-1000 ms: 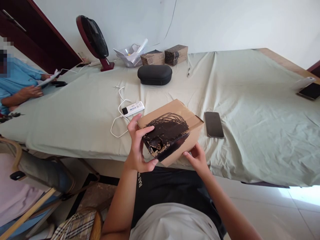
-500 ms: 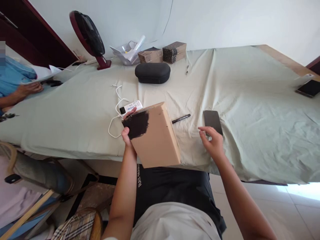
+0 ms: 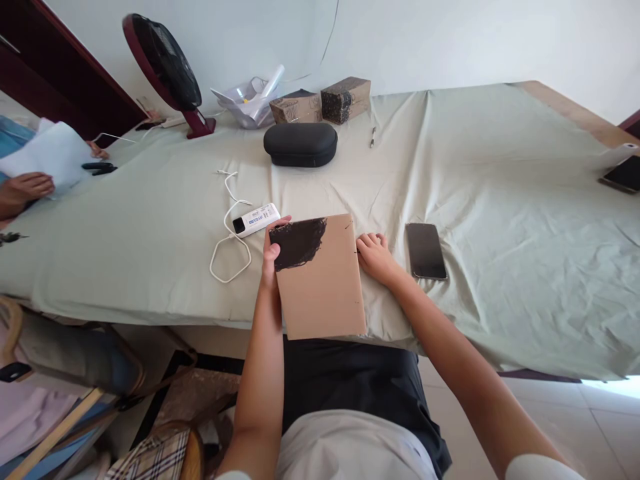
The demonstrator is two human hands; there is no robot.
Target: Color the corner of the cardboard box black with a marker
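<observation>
Brown-faced, the flat cardboard box (image 3: 320,287) with a black-inked corner is now turned plain side up at the near edge of the green-clothed surface (image 3: 475,200). The left hand (image 3: 273,257) clamps its left edge. The right hand (image 3: 375,257) has let go and dropped beside it where a black pen lay; its fingers are curled, and whether they grip anything is unclear. Beyond lie a dark smartphone (image 3: 425,250) and a white power bank (image 3: 256,219).

Bright, soft daylight, sharp focus, faint shadows, wide-angle bending at edges.
</observation>
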